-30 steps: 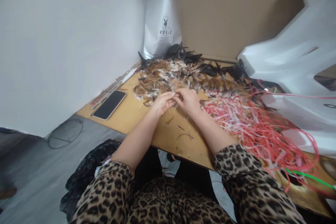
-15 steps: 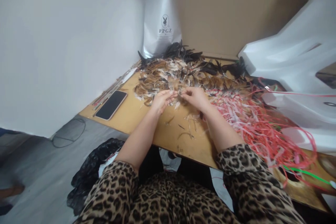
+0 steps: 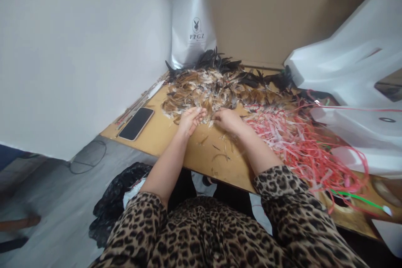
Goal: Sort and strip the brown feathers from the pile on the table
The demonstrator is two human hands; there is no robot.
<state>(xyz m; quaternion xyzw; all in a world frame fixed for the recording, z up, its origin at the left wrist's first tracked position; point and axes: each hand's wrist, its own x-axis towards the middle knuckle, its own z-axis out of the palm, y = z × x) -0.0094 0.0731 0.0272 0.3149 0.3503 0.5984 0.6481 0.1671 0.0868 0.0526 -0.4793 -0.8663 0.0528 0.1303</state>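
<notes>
A heap of brown, white and black feathers (image 3: 213, 86) covers the far part of a wooden table (image 3: 163, 138). My left hand (image 3: 190, 119) rests at the heap's near edge with its fingers curled around a few feathers. My right hand (image 3: 229, 119) is just beside it, fingers pinched on feathers at the same edge. The two hands nearly touch. A few loose feathers (image 3: 220, 155) lie on the bare wood in front of them.
A tangle of red and pink plastic strips (image 3: 301, 142) spreads over the table to the right. A black phone (image 3: 136, 123) lies at the left edge. A white paper bag (image 3: 193, 25) stands at the back, white foam sheets (image 3: 351, 75) at right, a black bag (image 3: 116, 201) on the floor.
Both hands have stayed at the heap's near edge, working small feathers between the fingers. The right hand drew back slightly toward the left one. The view shifted a little.
</notes>
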